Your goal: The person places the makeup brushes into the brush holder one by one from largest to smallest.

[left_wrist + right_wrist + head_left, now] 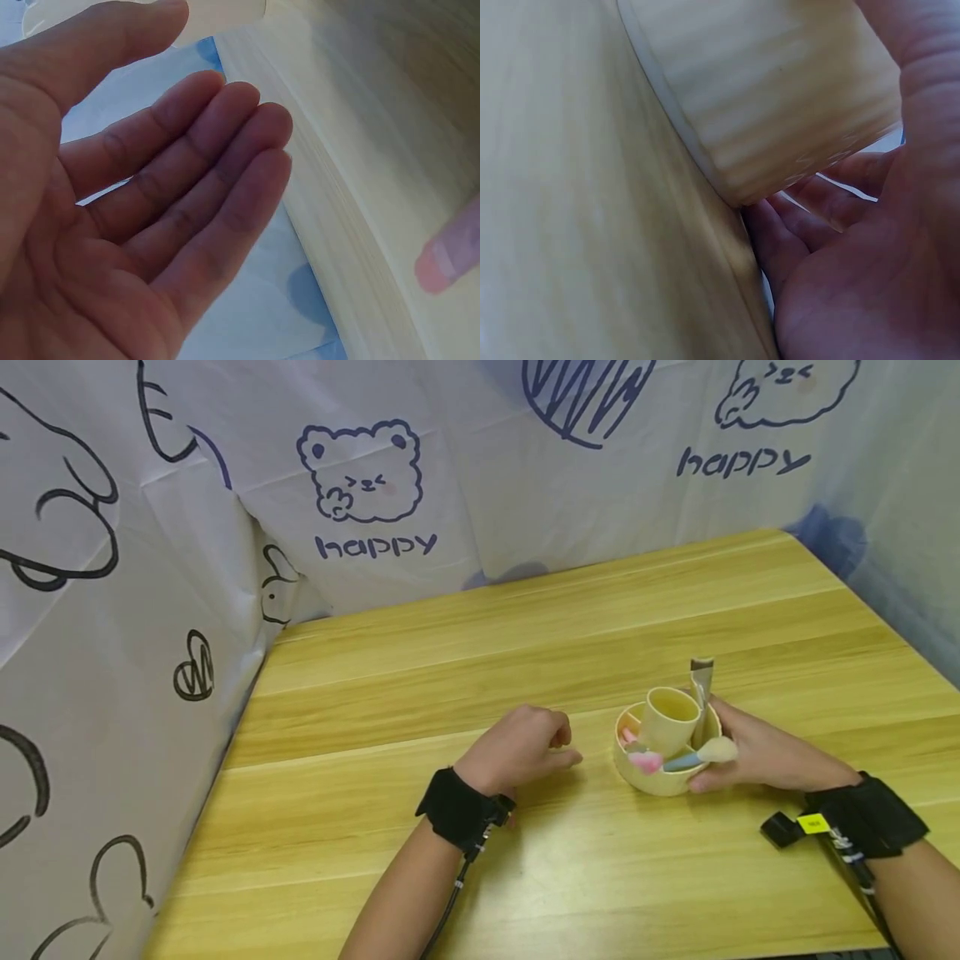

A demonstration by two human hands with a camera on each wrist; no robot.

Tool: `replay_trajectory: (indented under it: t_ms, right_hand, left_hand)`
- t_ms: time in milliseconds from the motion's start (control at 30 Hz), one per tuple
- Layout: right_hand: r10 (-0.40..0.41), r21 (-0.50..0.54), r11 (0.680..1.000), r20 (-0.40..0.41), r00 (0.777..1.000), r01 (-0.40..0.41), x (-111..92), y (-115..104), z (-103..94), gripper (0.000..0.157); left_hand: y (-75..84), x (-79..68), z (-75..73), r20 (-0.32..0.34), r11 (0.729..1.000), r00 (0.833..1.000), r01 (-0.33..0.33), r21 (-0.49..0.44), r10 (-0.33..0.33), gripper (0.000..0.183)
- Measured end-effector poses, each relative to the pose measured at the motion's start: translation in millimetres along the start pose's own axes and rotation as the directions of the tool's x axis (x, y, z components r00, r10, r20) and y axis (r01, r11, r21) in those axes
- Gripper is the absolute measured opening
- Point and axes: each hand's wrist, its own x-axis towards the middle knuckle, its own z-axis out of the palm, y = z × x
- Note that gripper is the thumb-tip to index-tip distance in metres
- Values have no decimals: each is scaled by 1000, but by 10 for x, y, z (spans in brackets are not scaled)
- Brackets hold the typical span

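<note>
A round cream desk organizer [654, 781] with a raised central cup stands on the wooden table. My right hand [765, 747] grips its right side, thumb at the front and fingers behind; the right wrist view shows the fingers against the organizer's ribbed wall [765, 97]. In its outer ring are a fluffy pale-headed brush [717, 750] with a blue handle, a pink-tipped item [647, 762] and an upright flat brush [701, 681]. Left of the organizer, apart from it, my left hand [522, 747] hovers with relaxed fingers, its palm [112, 277] holding nothing.
A pink-ended, purplish stick-like object [446, 262] shows at the right edge of the left wrist view, mostly cut off. White cloth [480, 468] with drawings hangs behind the table [420, 677] and along its left side. Cables run from both wristbands.
</note>
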Motion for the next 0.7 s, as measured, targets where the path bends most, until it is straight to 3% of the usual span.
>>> replay_trajectory:
  t_ms: [233, 433, 700]
  right_hand:
    - [-4, 16, 1000, 9, 1000, 4, 19, 8, 11, 97]
    - [11, 7, 1000, 6, 1000, -11, 11, -1, 3, 95]
    - [6, -4, 1000, -4, 1000, -6, -1, -9, -21, 99]
  left_hand:
    - [-18, -81, -30, 17, 996, 996, 88, 19, -89, 25]
    - [-85, -209, -59, 71, 979, 977, 202, -22, -200, 52]
    - [-152, -368, 14, 51, 970, 969, 242, 5, -242, 49]
